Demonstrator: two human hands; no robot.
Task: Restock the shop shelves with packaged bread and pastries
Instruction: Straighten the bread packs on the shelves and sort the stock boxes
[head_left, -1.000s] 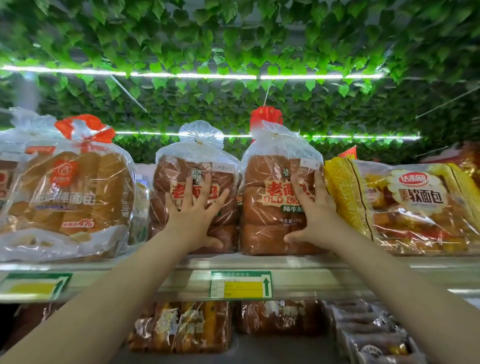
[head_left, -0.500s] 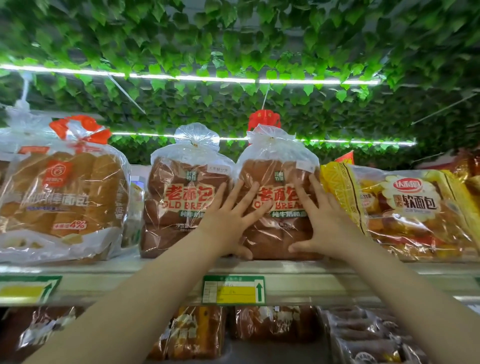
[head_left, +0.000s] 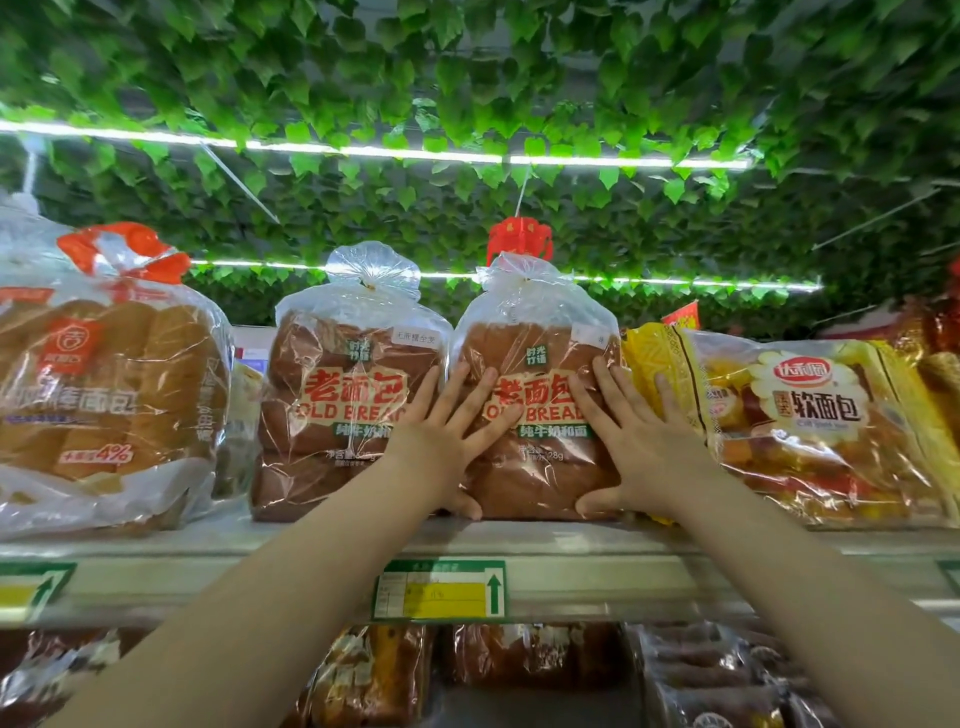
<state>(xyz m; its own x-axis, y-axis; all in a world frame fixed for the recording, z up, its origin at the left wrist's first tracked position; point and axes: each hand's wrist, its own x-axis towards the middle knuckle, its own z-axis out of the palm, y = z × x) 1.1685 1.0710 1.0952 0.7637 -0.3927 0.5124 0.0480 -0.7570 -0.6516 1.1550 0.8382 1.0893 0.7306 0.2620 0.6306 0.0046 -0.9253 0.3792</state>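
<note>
Pressing flat against the clear plastic bag of dark brown "OLD BREAD" loaf (head_left: 537, 338), your left hand (head_left: 436, 452) and right hand (head_left: 649, 452) frame it from either side as it stands upright on the pale metal shelf (head_left: 597, 566). Your left fingers (head_left: 449, 400) are straight and spread wide, reaching across the seam onto a second, matching brown loaf bag (head_left: 337, 405) just to their left. The thumb lies low, by the bag's bottom edge. Your right fingers (head_left: 608, 384) are spread too, the inner ones on the bag's right edge. The outer ones seem to rest on the yellow-trimmed bag of soft rolls (head_left: 810, 415) touching it there, though glare on the plastic blurs that contact. Farther left of your left fingers sits a large clear bag of pale golden bread with red print (head_left: 104, 389). Below your wrists, a green-and-yellow price label (head_left: 441, 592) is fixed to the shelf lip. Green artificial ivy leaves (head_left: 467, 78) hang above your fingertips.
</note>
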